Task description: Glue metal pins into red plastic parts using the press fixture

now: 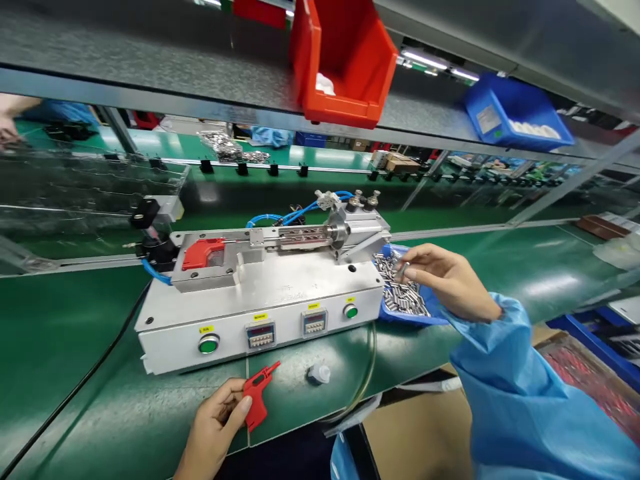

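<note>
My left hand (pixel 216 425) grips a red plastic gun-shaped part (pixel 257 399) between thumb and fingers, its thin nozzle pointing up and right, just in front of a machine. My right hand (pixel 453 283) pinches a small silver metal cylinder (pixel 402 269) above a blue bin (pixel 436 311) full of similar metal pieces (pixel 400 295). A second red gun-shaped part (pixel 200 254) lies in the metal nest at the machine's left end. The white-and-silver machine (pixel 285 283) carries a horizontal air cylinder (pixel 357 230) at its right end.
A small whitish cap-like piece (pixel 319 373) lies on the green bench before the machine. Green buttons (pixel 209 344) line its front. A black cable (pixel 85 381) runs left. Overhead, the shelf holds a red bin (pixel 345 107) and a blue bin (pixel 520 120). Another person's hand (pixel 9 123) shows far left.
</note>
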`<move>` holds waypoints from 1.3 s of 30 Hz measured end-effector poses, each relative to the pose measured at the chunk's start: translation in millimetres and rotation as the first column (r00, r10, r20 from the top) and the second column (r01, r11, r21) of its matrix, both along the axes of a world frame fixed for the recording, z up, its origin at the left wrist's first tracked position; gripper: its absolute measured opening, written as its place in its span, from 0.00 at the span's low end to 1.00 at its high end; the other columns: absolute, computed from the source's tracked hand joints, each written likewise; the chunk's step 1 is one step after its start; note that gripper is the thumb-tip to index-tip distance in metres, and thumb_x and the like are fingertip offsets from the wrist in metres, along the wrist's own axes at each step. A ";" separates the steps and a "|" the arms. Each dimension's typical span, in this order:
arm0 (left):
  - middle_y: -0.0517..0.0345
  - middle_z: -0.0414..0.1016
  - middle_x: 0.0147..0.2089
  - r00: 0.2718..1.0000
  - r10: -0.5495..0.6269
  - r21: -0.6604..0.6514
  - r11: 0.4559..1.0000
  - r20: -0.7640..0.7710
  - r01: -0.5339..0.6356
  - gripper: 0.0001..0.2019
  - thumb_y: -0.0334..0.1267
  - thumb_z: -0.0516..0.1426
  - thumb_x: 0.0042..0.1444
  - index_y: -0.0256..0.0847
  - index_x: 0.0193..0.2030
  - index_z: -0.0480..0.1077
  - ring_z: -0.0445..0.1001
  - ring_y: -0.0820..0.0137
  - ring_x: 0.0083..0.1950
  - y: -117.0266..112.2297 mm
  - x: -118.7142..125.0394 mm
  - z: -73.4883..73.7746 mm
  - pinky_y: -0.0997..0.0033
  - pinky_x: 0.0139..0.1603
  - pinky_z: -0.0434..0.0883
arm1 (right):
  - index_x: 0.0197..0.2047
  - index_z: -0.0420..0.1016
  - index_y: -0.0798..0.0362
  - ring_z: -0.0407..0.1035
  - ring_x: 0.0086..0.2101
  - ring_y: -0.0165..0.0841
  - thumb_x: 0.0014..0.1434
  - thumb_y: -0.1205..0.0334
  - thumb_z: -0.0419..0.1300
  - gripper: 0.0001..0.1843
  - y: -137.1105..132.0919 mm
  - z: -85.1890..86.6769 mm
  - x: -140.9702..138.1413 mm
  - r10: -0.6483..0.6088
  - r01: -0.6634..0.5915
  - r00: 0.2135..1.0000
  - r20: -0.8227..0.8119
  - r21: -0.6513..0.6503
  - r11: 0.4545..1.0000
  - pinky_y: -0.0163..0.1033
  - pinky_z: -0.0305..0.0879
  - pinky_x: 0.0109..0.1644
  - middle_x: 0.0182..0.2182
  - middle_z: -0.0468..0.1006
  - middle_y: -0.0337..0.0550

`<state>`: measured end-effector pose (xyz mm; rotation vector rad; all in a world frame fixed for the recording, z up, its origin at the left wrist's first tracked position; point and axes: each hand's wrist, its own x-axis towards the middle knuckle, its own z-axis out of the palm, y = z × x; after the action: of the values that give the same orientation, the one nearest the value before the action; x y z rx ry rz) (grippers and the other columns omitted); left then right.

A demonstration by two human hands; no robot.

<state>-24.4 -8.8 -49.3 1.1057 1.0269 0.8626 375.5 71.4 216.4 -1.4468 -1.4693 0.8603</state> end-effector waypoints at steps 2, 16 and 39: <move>0.56 0.78 0.31 1.000 0.027 0.011 1.000 0.015 -0.027 0.22 0.59 0.64 0.62 0.38 0.42 0.80 0.75 0.68 0.31 -1.2 7.3 6.9 0.74 0.34 0.73 | 0.36 0.78 0.50 0.78 0.35 0.38 0.47 0.38 0.80 0.28 7.9 7.6 -27.7 0.087 -0.087 0.995 0.055 0.012 0.996 0.43 0.79 0.42 0.34 0.82 0.45; 0.60 0.70 0.29 0.993 0.107 0.124 0.986 0.044 -0.112 0.26 0.63 0.61 0.64 0.37 0.40 0.76 0.65 0.72 0.31 12.4 18.8 24.2 0.73 0.35 0.64 | 0.32 0.77 0.51 0.77 0.35 0.38 0.57 0.66 0.63 0.03 168.1 -34.0 -217.1 0.281 -0.443 0.841 0.462 0.291 0.848 0.45 0.75 0.46 0.33 0.82 0.41; 0.60 0.69 0.30 0.985 0.090 0.097 0.990 0.147 -0.105 0.23 0.60 0.62 0.64 0.37 0.39 0.74 0.64 0.73 0.31 16.8 18.7 32.5 0.73 0.35 0.64 | 0.45 0.83 0.50 0.73 0.51 0.46 0.66 0.69 0.60 0.10 176.4 -27.4 -257.3 0.204 -0.696 0.398 0.894 0.149 0.703 0.51 0.75 0.53 0.50 0.80 0.50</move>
<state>-5.7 8.1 -16.8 1.0721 0.9315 1.0689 118.2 247.8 188.9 -0.9993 -2.7131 -0.0846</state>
